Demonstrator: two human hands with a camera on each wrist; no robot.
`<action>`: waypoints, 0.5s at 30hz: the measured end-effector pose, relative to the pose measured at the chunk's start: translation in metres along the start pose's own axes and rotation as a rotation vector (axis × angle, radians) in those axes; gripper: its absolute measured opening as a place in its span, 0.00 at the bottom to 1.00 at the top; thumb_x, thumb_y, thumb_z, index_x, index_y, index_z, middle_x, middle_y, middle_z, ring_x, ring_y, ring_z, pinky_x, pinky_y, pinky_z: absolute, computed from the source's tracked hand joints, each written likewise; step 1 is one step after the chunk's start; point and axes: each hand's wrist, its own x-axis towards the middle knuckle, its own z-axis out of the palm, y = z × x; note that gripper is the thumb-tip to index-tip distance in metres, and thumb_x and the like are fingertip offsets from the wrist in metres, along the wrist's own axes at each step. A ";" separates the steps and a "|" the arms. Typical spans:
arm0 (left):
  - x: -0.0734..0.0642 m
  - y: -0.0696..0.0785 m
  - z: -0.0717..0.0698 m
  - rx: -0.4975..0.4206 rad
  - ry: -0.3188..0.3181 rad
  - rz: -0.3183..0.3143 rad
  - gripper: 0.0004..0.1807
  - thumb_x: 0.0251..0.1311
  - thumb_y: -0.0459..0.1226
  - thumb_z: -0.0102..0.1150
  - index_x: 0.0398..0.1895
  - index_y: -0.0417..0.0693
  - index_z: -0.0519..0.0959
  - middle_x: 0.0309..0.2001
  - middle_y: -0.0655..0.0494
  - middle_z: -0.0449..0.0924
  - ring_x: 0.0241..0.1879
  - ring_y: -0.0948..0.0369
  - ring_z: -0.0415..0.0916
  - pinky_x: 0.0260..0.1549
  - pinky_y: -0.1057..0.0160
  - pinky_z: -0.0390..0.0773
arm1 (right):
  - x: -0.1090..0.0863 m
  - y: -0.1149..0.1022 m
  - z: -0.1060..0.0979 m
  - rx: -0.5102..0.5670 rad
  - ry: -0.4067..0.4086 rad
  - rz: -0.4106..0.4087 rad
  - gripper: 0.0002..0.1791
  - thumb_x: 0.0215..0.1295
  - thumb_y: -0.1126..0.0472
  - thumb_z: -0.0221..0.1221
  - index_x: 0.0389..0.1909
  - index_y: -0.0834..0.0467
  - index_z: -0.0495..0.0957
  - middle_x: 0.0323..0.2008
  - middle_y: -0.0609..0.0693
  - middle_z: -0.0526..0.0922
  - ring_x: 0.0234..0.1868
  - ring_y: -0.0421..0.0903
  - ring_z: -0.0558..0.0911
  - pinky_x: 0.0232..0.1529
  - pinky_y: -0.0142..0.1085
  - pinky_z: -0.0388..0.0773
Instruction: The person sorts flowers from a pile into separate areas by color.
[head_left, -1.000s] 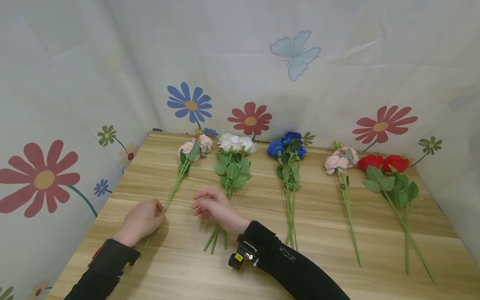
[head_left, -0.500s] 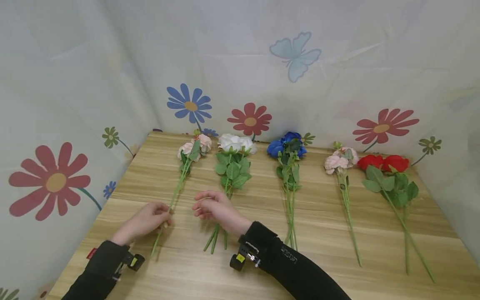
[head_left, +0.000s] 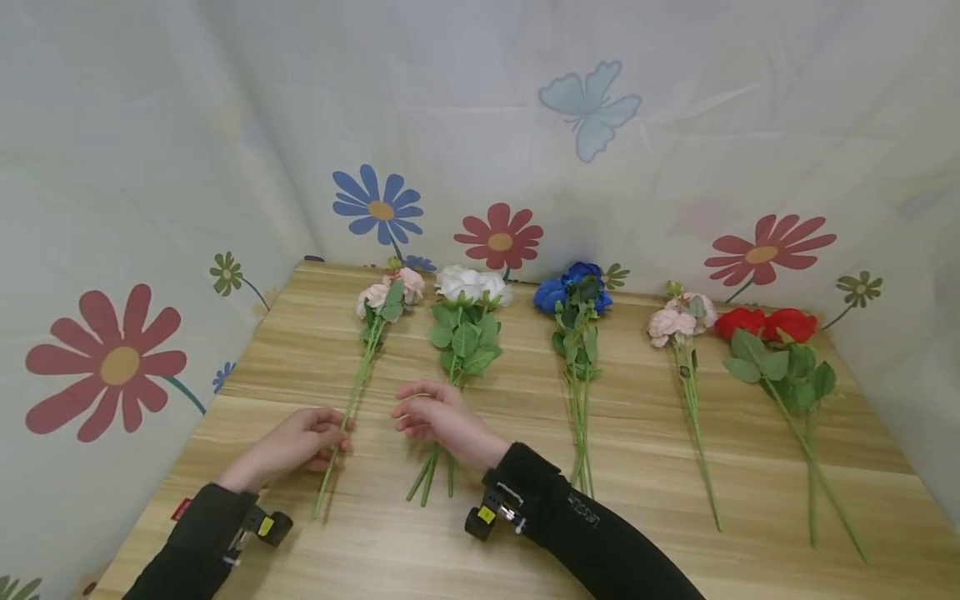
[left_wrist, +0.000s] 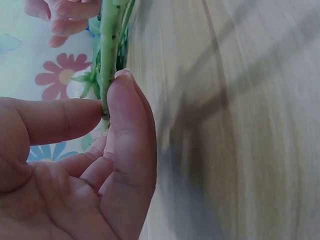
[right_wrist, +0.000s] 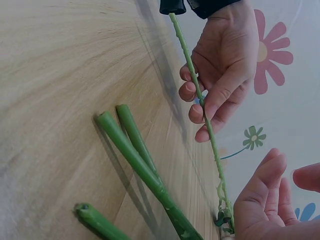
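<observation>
My left hand (head_left: 296,443) pinches the green stem of a pale pink flower (head_left: 373,298) at the left of the table. In the left wrist view, thumb and finger meet on that stem (left_wrist: 109,45); the right wrist view shows the same left hand (right_wrist: 226,65) on it. The blooms lie near the back edge. My right hand (head_left: 447,423) hovers over the stems of the white flowers (head_left: 468,286), fingers loosely bent with nothing between them. Cut ends of those green stems (right_wrist: 137,160) show beneath it in the right wrist view.
Rightward along the wooden table (head_left: 510,550) lie blue flowers (head_left: 573,290), a second pink bunch (head_left: 681,320) and red flowers (head_left: 780,326), stems toward me. A printed cloth (head_left: 465,100) hangs behind and at the sides.
My left hand has shifted a little right, carrying the lower stem of the pink flower with it, so the stem stands steeper in the head view. My right hand has hardly moved.
</observation>
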 end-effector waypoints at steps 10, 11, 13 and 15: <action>-0.003 0.003 0.005 -0.011 0.033 0.004 0.20 0.69 0.32 0.44 0.60 0.28 0.63 0.41 0.43 0.77 0.36 0.56 0.78 0.33 0.57 0.82 | -0.005 -0.002 -0.011 0.006 -0.017 -0.007 0.19 0.66 0.68 0.50 0.56 0.72 0.67 0.37 0.53 0.80 0.34 0.43 0.80 0.44 0.36 0.78; -0.004 0.004 0.006 -0.009 0.037 0.006 0.20 0.69 0.32 0.45 0.60 0.28 0.63 0.41 0.42 0.77 0.37 0.55 0.78 0.33 0.57 0.82 | -0.006 -0.002 -0.012 0.008 -0.017 -0.007 0.19 0.66 0.68 0.49 0.56 0.72 0.67 0.37 0.54 0.79 0.34 0.43 0.80 0.45 0.37 0.78; -0.006 0.006 0.007 -0.001 0.039 0.010 0.20 0.69 0.32 0.45 0.60 0.29 0.64 0.42 0.41 0.76 0.37 0.55 0.78 0.33 0.57 0.82 | -0.007 -0.002 -0.014 0.006 -0.015 -0.006 0.19 0.67 0.68 0.49 0.56 0.73 0.66 0.37 0.53 0.79 0.34 0.43 0.80 0.46 0.38 0.78; -0.008 0.008 0.007 -0.008 0.033 0.023 0.21 0.69 0.33 0.46 0.61 0.29 0.64 0.43 0.40 0.76 0.38 0.54 0.78 0.33 0.57 0.82 | -0.008 -0.003 -0.015 0.004 -0.010 -0.003 0.20 0.67 0.68 0.49 0.57 0.73 0.66 0.37 0.52 0.79 0.34 0.43 0.80 0.47 0.39 0.77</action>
